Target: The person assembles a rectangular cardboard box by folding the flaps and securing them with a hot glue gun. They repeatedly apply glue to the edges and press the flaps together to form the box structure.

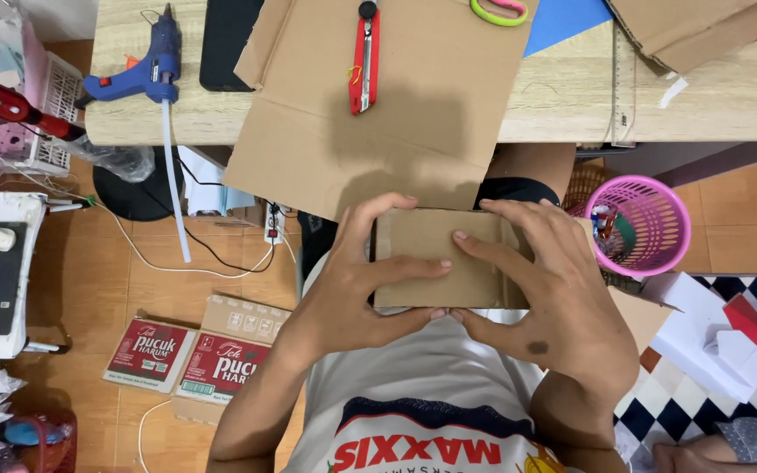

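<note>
Both hands hold a small cardboard piece [435, 258] above the lap, just below the table edge [554, 105]; the left hand [343, 289] and right hand [545, 298] press it with fingers spread; the folding looks begun; the glue gun [146, 74] and red cutter [364, 61] lie untouched on the table.

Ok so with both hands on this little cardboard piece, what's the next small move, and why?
Probably keep pressing it flat and square the edges. The left hand and right hand both clasp the small cardboard piece in the lap, fingers spread over its face, thumbs under the near edge. The glue gun and red utility knife lie untouched on the table, so no tool is at hand.
</note>
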